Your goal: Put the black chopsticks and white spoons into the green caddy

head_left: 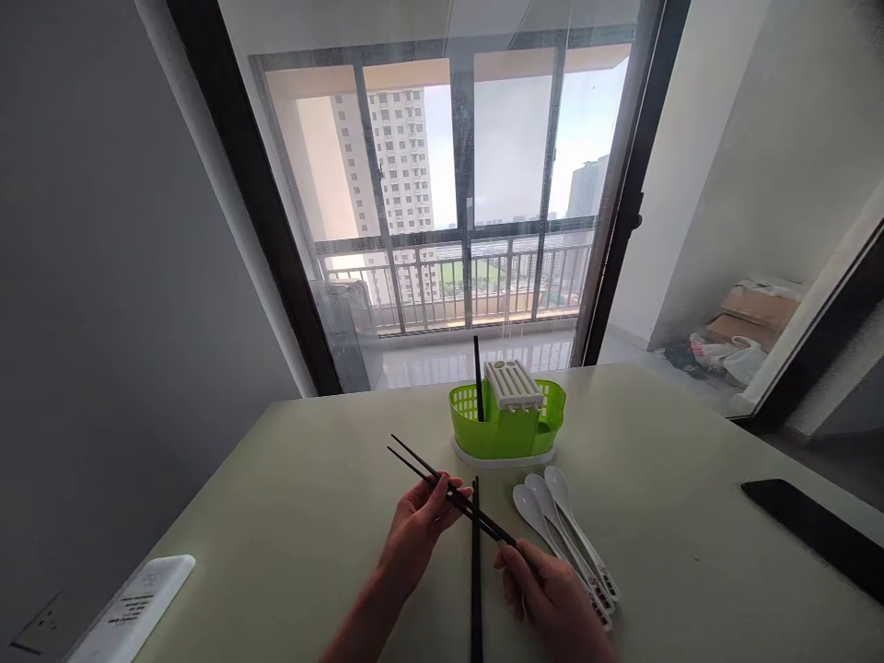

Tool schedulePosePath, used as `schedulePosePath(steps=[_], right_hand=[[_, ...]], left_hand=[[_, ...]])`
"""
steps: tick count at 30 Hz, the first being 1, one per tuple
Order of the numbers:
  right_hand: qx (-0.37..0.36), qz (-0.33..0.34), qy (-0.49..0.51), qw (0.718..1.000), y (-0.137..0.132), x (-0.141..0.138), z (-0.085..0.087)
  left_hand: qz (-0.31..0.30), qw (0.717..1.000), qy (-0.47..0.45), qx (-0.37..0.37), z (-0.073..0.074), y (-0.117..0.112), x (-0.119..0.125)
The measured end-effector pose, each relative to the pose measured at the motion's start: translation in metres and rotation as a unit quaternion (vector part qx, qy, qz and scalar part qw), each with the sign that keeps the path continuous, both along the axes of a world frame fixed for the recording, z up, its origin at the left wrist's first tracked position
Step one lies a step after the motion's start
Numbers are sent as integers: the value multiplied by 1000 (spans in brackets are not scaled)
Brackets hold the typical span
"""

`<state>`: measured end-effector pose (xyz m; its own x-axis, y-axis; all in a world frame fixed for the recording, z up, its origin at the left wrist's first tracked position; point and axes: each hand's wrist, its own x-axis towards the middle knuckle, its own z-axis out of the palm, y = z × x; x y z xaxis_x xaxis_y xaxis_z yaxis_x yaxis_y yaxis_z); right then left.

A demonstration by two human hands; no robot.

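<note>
Two black chopsticks (pixel 485 523) slant between my hands above the table. My left hand (pixel 419 520) grips them near the middle, and my right hand (pixel 535 582) pinches their lower right ends. Beneath them, more black chopsticks (pixel 476 589) lie lengthwise on the table; how many is unclear. Three white spoons (pixel 563 525) are fanned out beside my right hand, which covers part of their handles. Behind both hands stands a green utensil basket (pixel 507 433) with a white slotted top piece. A black chopstick (pixel 478 378) stands upright in its left compartment.
The pale table (pixel 331 479) carries a black flat object (pixel 815 529) at the right and a white flat box (pixel 138 603) at the left edge. A glass door with a dark frame (pixel 255 184) rises behind the table. Cardboard and bags (pixel 750 322) lie on the floor at right.
</note>
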<state>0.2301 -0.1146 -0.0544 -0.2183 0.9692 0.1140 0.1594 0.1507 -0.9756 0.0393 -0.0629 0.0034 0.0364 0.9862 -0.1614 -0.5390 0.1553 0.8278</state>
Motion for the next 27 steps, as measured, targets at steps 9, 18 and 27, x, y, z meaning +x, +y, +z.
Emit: schedulePosePath(steps=[9, 18, 27], right_hand=[[5, -10, -7, 1000, -4, 8, -9], [117, -82, -108, 984, -8, 11, -31], [130, -135, -96, 978, -19, 0, -36]], left_hand=[[-41, 998, 37, 0, 3, -5, 5], [-78, 995, 64, 1, -7, -4, 4], [-117, 984, 134, 28, 3, -6, 3]])
